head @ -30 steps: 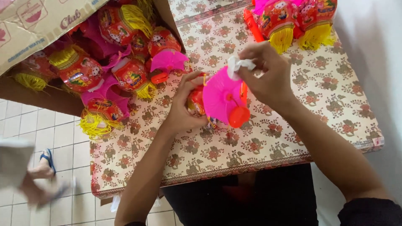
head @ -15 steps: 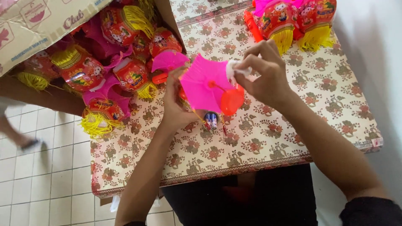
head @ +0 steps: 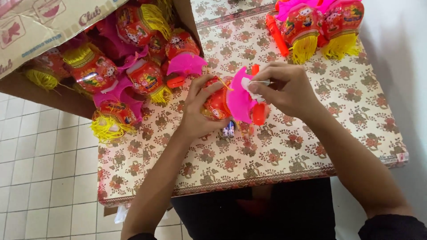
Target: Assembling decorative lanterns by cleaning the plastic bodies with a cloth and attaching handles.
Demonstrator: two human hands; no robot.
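Observation:
My left hand (head: 200, 109) grips a small red toy lantern (head: 219, 103) with a pink scalloped top (head: 238, 98) and an orange handle (head: 259, 113), held on its side just above the table. My right hand (head: 284, 86) pinches a small white piece (head: 250, 85) against the pink top. Two small batteries (head: 229, 129) lie on the cloth under the lantern.
An open cardboard box (head: 40, 26) at the upper left holds several red and pink lanterns with yellow tassels (head: 111, 120). More lanterns (head: 320, 26) lie at the table's far right. The table (head: 284, 155) has a floral cloth; white tiled floor (head: 44, 178) lies to the left.
The lantern has been turned and tilted onto its side, with the pink top now facing my right hand. A person's foot seen on the floor at left has gone.

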